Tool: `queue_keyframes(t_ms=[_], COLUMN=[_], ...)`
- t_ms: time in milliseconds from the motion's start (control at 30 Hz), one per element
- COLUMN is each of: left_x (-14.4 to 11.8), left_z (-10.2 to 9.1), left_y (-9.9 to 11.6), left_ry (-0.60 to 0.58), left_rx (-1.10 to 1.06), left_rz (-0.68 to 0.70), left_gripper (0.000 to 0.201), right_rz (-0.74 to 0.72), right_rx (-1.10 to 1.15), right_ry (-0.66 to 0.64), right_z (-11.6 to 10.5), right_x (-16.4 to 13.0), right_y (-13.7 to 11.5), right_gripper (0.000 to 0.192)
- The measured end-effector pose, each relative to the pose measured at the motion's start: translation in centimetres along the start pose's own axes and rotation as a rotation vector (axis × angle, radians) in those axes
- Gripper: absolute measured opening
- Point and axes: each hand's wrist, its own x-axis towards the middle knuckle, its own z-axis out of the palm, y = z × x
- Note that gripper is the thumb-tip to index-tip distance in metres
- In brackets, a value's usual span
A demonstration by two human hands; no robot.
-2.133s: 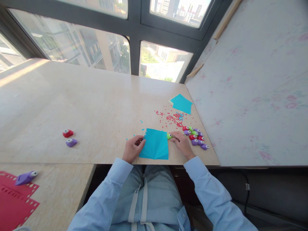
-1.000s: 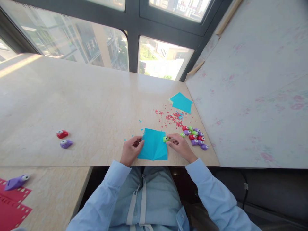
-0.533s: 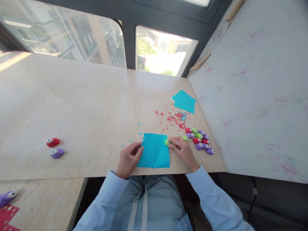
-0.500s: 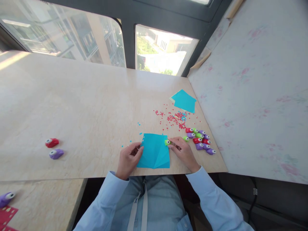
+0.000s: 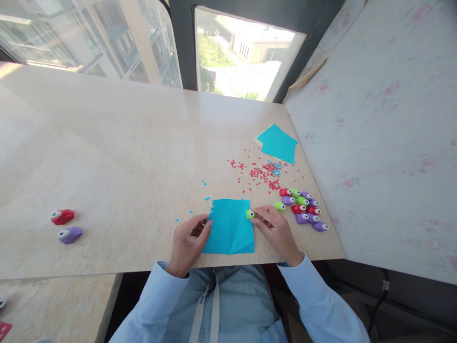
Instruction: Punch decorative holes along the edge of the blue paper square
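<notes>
A creased sheet of blue paper (image 5: 230,228) lies near the table's front edge, with a row of small punched holes at its upper left edge. My left hand (image 5: 189,242) pinches the sheet's left edge between thumb and fingers. At the right edge, near the top corner, a small green craft punch (image 5: 250,214) sits on the paper. The fingers of my right hand (image 5: 277,231) are closed on this punch. Whether its lever is pressed down I cannot tell.
Several red, green and purple punches (image 5: 303,208) cluster to the right. Behind the sheet lie red and blue paper cut-outs (image 5: 264,172) and more blue paper (image 5: 279,144). Two punches, one red (image 5: 62,216) and one purple (image 5: 70,235), stand far left. A wall (image 5: 385,157) bounds the right side.
The green punch has shifted slightly down the sheet's right edge, toward me. My left hand keeps its hold on the left edge. The camera view has tilted down a little.
</notes>
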Motion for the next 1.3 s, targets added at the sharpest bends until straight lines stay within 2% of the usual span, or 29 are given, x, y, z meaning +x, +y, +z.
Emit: queue_keyframes(t_ms=[267,467,567,733,833,1033,1300], left_x=[-0.1,-0.1,-0.1,0.0,0.1,0.3,0.2], left_z=[0.0,0.2,0.2,0.1,0.2,0.3,0.4], left_y=[0.2,-0.1,-0.1,0.0,0.0,-0.1,0.1], left_ry=[0.002,-0.010,-0.022,-0.024,-0.026,-0.029,-0.029], left_rx=[-0.004,-0.028,-0.038,-0.038,-0.037,-0.034,-0.006], left_rz=[-0.003,0.000,-0.001,0.012,0.021,0.038,0.082], left_gripper=[0.023,0.024,0.026,0.026,0.025,0.025,0.025], right_rz=[0.032,0.233,0.305,0.493,0.562,0.581,0.580], right_rx=[0.023,0.129,0.152,0.212,0.211,0.218,0.062], right_ry=[-0.004,0.004,-0.060,-0.293,-0.350,-0.419,-0.462], right_z=[-0.3,-1.1,-1.9,-3.0,-3.4,-3.9,-3.7], right_x=[0.2,0.4,0.8,2.5,3.5,4.6,5.3], right_y=[-0.2,-0.9,-1.4,-1.7,-1.9,-2.4,-2.6], right_gripper=[0.032,0.037,0.038,0.047,0.046,0.046,0.044])
